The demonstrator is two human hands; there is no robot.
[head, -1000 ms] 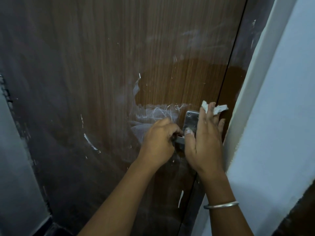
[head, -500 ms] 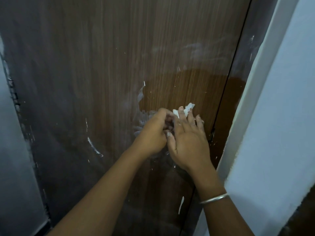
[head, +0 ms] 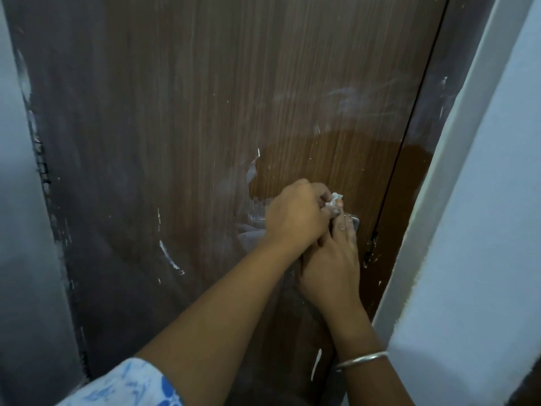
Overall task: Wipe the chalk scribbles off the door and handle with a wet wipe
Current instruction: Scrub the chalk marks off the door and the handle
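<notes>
White wipe point(head: 333, 199) pinched by left hand point(head: 292, 213) fingers, right hand point(head: 333, 260) flat beside door point(head: 205, 136) edge.

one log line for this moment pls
stage: wiping handle plate | left hand: curled, grip unclear | right hand: fingers flat on plate | wet wipe: bunched between both hands' fingertips | door: chalk streaks remain

We see the brown wood-grain door point(head: 205, 112) standing upright under a pale chalk haze. White chalk streaks point(head: 171, 256) lie at eight o'clock from the silver metal handle point(head: 355, 220), of which only a corner shows. At eleven o'clock, just beside that corner, a tuft of the crumpled white wet wipe point(head: 333, 199) shows.
</notes>
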